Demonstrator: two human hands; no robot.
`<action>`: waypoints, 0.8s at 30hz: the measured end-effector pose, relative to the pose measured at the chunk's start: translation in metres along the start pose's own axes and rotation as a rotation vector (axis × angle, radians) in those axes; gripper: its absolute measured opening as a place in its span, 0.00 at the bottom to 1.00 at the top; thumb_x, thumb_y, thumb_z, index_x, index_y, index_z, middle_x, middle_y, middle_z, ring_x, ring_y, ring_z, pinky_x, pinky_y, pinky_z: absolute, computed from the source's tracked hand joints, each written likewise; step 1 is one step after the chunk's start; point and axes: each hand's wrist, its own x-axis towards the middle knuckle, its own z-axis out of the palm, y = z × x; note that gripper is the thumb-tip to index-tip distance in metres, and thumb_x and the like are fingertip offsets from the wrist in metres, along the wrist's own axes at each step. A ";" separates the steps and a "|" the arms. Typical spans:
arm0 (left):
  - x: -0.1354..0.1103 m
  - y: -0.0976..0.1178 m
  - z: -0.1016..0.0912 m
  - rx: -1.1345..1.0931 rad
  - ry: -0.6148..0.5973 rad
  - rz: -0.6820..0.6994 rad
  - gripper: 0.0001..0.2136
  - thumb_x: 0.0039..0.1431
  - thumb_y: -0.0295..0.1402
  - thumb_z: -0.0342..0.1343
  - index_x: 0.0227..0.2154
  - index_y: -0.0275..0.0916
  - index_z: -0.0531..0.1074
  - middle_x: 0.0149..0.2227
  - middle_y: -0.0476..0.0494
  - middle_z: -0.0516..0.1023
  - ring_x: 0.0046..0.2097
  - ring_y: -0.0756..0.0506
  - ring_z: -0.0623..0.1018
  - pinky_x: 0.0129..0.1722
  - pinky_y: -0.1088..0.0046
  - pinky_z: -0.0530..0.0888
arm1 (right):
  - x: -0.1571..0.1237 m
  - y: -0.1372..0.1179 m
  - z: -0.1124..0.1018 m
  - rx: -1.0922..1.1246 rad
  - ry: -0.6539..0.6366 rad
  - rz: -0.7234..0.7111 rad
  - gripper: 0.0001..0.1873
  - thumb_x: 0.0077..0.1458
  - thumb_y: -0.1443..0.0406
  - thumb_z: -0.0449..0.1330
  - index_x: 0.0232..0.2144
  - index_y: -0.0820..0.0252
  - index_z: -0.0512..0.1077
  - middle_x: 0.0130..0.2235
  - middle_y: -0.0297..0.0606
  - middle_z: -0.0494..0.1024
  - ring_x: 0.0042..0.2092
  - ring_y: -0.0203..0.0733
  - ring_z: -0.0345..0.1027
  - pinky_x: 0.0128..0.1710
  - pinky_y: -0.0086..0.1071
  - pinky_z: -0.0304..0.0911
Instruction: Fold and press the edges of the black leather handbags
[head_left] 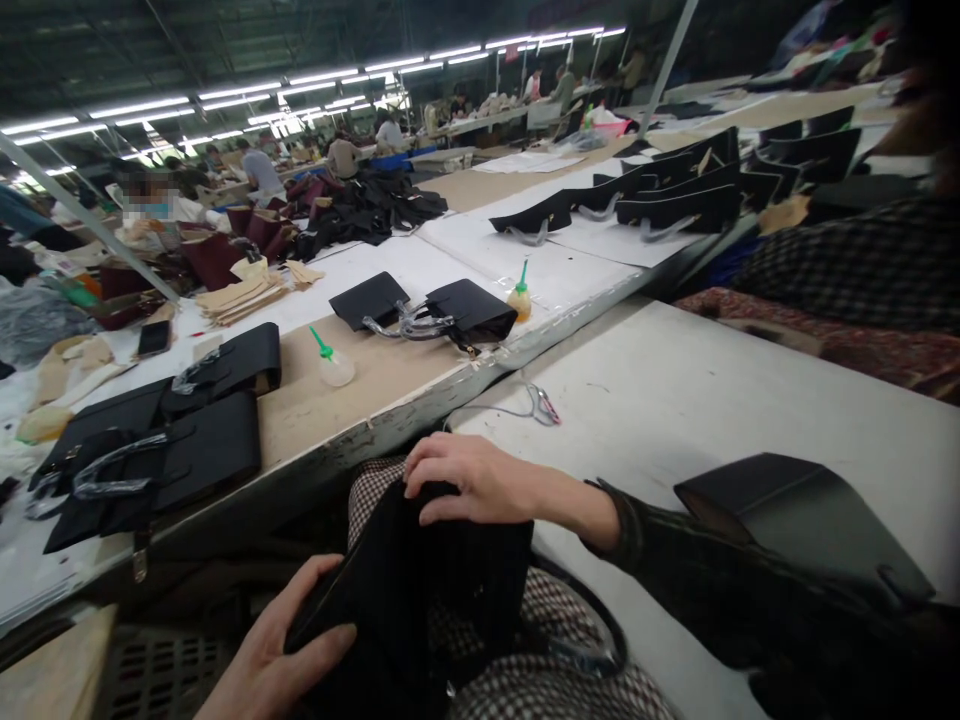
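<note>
A black handbag (435, 590) rests on my lap, over checked fabric. My left hand (281, 650) grips its lower left edge, thumb laid on the bag's face. My right hand (472, 480) curls over the bag's top edge, fingers closed on it. A clear-wrapped handle (592, 640) loops out at the bag's right side. My right sleeve is dark and lies across the white table (712, 400).
Another black bag (802, 520) lies on the white table at right, small snips (544, 403) further back. On the long bench (360, 390) sit black bags (172, 440), two glue bottles (332, 362) and more bags (450, 310). Other workers sit far behind.
</note>
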 end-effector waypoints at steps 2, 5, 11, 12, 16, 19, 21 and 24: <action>0.001 -0.005 -0.003 -0.044 -0.007 -0.020 0.25 0.50 0.45 0.60 0.51 0.44 0.65 0.40 0.47 0.79 0.44 0.38 0.78 0.39 0.70 0.75 | 0.027 0.028 0.014 0.134 -0.065 -0.104 0.16 0.53 0.60 0.67 0.43 0.61 0.75 0.52 0.43 0.72 0.54 0.42 0.66 0.56 0.32 0.58; -0.001 -0.016 -0.012 -0.073 0.020 -0.028 0.24 0.50 0.44 0.61 0.50 0.44 0.67 0.42 0.47 0.79 0.46 0.38 0.78 0.43 0.68 0.75 | 0.060 0.057 0.043 0.359 -0.205 -0.095 0.16 0.51 0.62 0.68 0.42 0.62 0.74 0.48 0.40 0.74 0.50 0.39 0.68 0.53 0.31 0.61; -0.005 -0.057 -0.030 -0.107 0.168 -0.057 0.26 0.51 0.47 0.61 0.50 0.42 0.68 0.42 0.46 0.80 0.46 0.39 0.78 0.44 0.70 0.76 | 0.092 0.068 0.078 0.484 -0.338 -0.006 0.11 0.51 0.60 0.67 0.33 0.62 0.75 0.39 0.35 0.76 0.44 0.38 0.70 0.47 0.28 0.63; -0.006 -0.063 -0.032 -0.109 0.216 -0.064 0.26 0.51 0.47 0.61 0.51 0.42 0.68 0.43 0.45 0.80 0.46 0.39 0.78 0.43 0.70 0.76 | 0.095 0.067 0.081 0.478 -0.346 -0.006 0.11 0.52 0.59 0.67 0.32 0.62 0.75 0.39 0.35 0.76 0.43 0.38 0.70 0.46 0.28 0.63; -0.010 -0.081 -0.033 -0.051 0.443 0.044 0.20 0.54 0.46 0.60 0.46 0.43 0.72 0.47 0.46 0.78 0.49 0.42 0.76 0.49 0.73 0.71 | 0.102 0.065 0.090 0.479 -0.344 0.073 0.12 0.55 0.57 0.64 0.32 0.60 0.76 0.38 0.35 0.78 0.41 0.39 0.71 0.44 0.29 0.63; -0.013 -0.087 -0.031 -0.043 0.594 0.073 0.15 0.53 0.46 0.61 0.39 0.42 0.75 0.42 0.47 0.78 0.45 0.44 0.76 0.46 0.77 0.71 | 0.105 0.064 0.094 0.539 -0.331 0.134 0.12 0.55 0.58 0.64 0.28 0.61 0.73 0.42 0.37 0.79 0.44 0.41 0.72 0.46 0.31 0.63; -0.013 -0.088 -0.028 -0.114 0.642 0.029 0.16 0.51 0.47 0.63 0.36 0.41 0.76 0.36 0.48 0.78 0.40 0.45 0.76 0.40 0.78 0.72 | 0.106 0.064 0.096 0.566 -0.335 0.135 0.11 0.55 0.59 0.64 0.26 0.61 0.72 0.44 0.39 0.80 0.47 0.42 0.73 0.48 0.32 0.63; -0.011 -0.088 -0.025 -0.236 0.659 -0.032 0.18 0.49 0.48 0.64 0.35 0.40 0.77 0.31 0.49 0.77 0.35 0.47 0.76 0.34 0.79 0.71 | 0.108 0.063 0.097 0.550 -0.330 0.117 0.10 0.54 0.61 0.64 0.25 0.60 0.71 0.44 0.40 0.81 0.48 0.43 0.73 0.47 0.32 0.63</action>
